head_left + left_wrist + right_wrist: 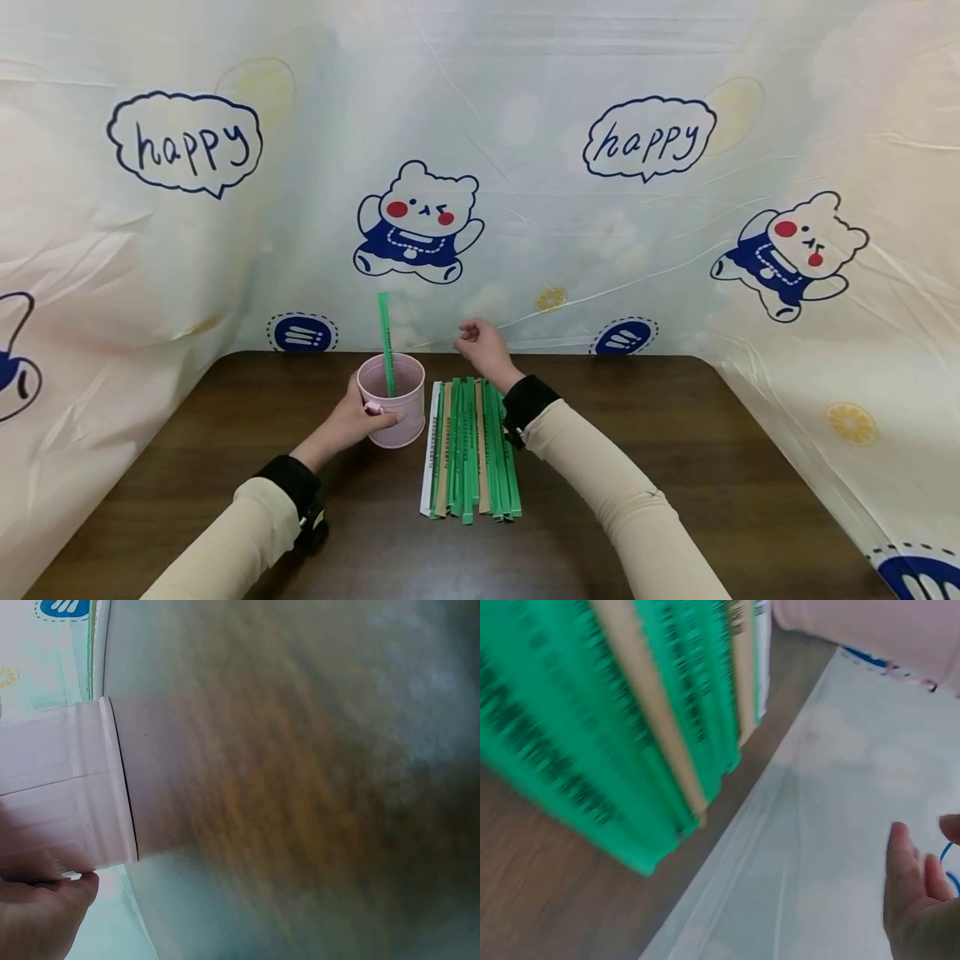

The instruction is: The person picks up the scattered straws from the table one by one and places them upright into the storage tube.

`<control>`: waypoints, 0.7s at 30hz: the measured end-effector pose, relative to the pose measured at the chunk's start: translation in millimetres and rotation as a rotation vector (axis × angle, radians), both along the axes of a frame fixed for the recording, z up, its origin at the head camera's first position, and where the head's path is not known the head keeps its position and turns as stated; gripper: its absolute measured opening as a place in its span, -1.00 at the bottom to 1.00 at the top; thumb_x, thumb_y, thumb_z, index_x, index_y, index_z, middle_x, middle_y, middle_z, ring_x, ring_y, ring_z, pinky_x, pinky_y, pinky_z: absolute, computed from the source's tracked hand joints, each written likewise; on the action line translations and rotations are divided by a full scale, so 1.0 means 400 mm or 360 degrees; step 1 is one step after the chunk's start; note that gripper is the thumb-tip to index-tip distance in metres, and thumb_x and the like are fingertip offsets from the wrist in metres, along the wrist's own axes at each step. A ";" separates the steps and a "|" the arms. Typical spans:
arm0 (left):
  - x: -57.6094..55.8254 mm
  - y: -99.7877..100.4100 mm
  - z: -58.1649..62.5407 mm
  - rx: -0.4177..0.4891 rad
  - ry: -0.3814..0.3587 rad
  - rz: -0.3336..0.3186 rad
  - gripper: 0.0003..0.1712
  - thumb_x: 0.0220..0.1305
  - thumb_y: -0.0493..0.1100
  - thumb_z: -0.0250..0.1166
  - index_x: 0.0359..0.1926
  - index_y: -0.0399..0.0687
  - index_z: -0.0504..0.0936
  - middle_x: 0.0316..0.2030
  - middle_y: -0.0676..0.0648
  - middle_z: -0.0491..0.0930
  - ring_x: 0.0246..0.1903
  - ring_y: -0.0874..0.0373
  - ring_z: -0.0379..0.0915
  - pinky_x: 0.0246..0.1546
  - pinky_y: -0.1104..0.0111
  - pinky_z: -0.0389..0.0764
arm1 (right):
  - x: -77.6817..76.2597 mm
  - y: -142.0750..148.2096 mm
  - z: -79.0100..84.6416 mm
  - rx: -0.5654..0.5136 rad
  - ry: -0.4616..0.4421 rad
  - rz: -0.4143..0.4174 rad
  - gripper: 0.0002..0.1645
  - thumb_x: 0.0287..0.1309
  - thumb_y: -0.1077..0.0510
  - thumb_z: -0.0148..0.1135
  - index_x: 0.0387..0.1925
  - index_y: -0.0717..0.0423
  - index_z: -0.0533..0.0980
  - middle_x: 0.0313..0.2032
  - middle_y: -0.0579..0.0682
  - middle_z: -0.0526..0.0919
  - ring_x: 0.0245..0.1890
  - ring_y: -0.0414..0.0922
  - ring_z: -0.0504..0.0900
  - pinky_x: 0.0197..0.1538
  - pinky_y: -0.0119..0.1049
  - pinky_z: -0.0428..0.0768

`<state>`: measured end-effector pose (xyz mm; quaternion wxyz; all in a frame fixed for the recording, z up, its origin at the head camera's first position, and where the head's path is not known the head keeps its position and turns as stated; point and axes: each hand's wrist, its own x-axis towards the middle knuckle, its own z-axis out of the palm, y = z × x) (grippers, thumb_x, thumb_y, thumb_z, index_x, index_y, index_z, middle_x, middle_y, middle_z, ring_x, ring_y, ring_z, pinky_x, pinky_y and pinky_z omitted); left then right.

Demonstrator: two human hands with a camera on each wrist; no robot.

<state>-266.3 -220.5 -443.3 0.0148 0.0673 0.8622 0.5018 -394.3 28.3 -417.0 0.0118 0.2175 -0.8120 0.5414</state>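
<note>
A pink pail stands upright on the left middle of the table. My left hand grips its side, the thumb across the front near the small handle mount; in the left wrist view part of that hand is against the pail wall. One slim green paper-wrapped stick leans upright inside the pail. Right of the pail lies a row of similar wrapped sticks, mostly green, some tan, one white. Just beyond their far ends hovers my right hand, fingers loosely bent, holding nothing; it also shows in the right wrist view.
The dark wooden table ends at a back edge close behind the pail. A pale printed cloth with bears and "happy" bubbles hangs behind and along both sides.
</note>
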 end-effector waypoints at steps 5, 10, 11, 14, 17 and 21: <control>0.002 -0.002 0.002 0.0002 0.0000 -0.0018 0.27 0.21 -0.10 0.46 0.54 -0.35 -0.32 0.40 -0.49 0.14 0.38 -0.39 0.20 0.42 -0.29 0.30 | -0.139 0.058 -0.157 0.0161 -0.0082 -0.0011 -0.50 0.38 -0.01 0.27 0.26 0.07 0.49 -0.03 0.02 0.64 -0.17 -0.05 0.69 -0.10 -0.18 0.67; 0.000 -0.005 0.005 0.0020 0.0013 -0.0025 0.27 0.22 -0.11 0.46 0.54 -0.34 -0.33 0.41 -0.48 0.13 0.37 -0.39 0.19 0.41 -0.30 0.29 | -0.123 0.108 -0.179 0.0363 -0.0052 0.0021 -0.54 0.38 -0.01 0.27 0.19 0.12 0.54 -0.21 0.02 0.65 -0.33 -0.08 0.59 -0.20 -0.21 0.58; -0.001 -0.005 0.006 0.0025 0.0015 -0.0025 0.27 0.22 -0.11 0.46 0.54 -0.33 -0.34 0.41 -0.48 0.13 0.37 -0.39 0.19 0.42 -0.31 0.29 | -0.093 0.112 -0.158 0.0412 -0.0062 0.0007 -0.56 0.38 0.02 0.27 0.16 0.17 0.55 -0.21 0.05 0.66 -0.35 -0.08 0.58 -0.22 -0.21 0.57; -0.003 -0.006 0.009 0.0002 0.0016 -0.0019 0.27 0.23 -0.09 0.45 0.54 -0.34 -0.34 0.41 -0.49 0.12 0.37 -0.40 0.18 0.41 -0.31 0.29 | 0.024 0.112 -0.053 0.0603 -0.0304 -0.0078 -0.62 0.34 0.18 0.29 0.12 0.28 0.57 0.00 0.25 0.66 -0.30 0.07 0.66 -0.17 -0.12 0.67; 0.001 -0.002 0.011 -0.0009 -0.0014 -0.0013 0.26 0.24 -0.09 0.44 0.54 -0.34 -0.33 0.42 -0.48 0.10 0.39 -0.40 0.17 0.43 -0.30 0.28 | 0.102 0.121 -0.016 0.0696 -0.0323 -0.0135 -0.81 0.29 0.32 0.24 -0.10 0.36 0.59 -0.01 0.27 0.67 -0.33 0.12 0.69 -0.22 -0.15 0.70; 0.007 0.003 0.014 -0.0016 -0.0044 -0.0002 0.25 0.24 -0.08 0.44 0.54 -0.34 -0.33 0.43 -0.48 0.10 0.41 -0.40 0.16 0.45 -0.29 0.26 | 0.157 0.134 -0.005 0.0750 -0.0281 -0.0155 -0.59 0.27 0.40 0.20 -0.66 0.12 0.33 -0.67 -0.08 0.39 -0.60 0.03 0.56 -0.30 -0.17 0.71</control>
